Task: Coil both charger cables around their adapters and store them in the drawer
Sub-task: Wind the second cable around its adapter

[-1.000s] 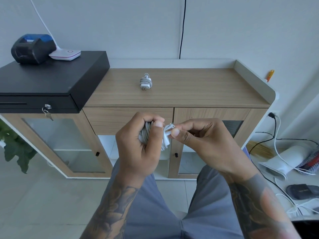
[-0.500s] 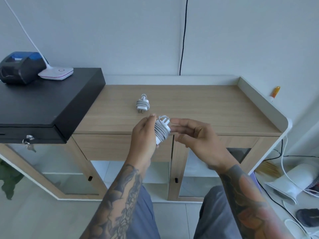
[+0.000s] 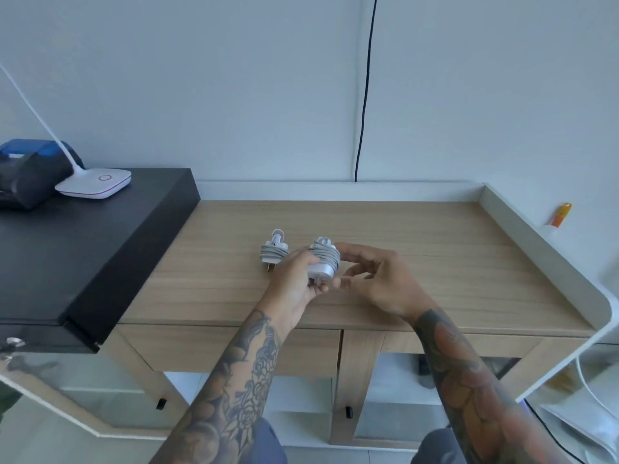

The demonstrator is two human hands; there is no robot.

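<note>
My left hand (image 3: pixel 296 279) grips a white charger adapter (image 3: pixel 323 262) with its grey cable coiled round it, held just above the wooden cabinet top (image 3: pixel 418 262). My right hand (image 3: pixel 378 279) hovers beside the adapter on its right, fingers loosely spread and slightly curled, holding nothing. A second coiled charger (image 3: pixel 274 251) lies on the cabinet top just left of the held one. Two closed wooden drawer fronts (image 3: pixel 311 349) run below the cabinet's front edge.
A black cash drawer (image 3: pixel 83 249) sits on the left with a blue-black printer (image 3: pixel 30 172) and a white lamp base (image 3: pixel 93 184) on it. A raised grey rim (image 3: pixel 536 242) borders the top's right side. A black wall cable (image 3: pixel 365 95) hangs behind.
Both hands carried the coiled charger up and forward from my lap to just above the cabinet top, beside the other charger. My right hand let go of the cable end.
</note>
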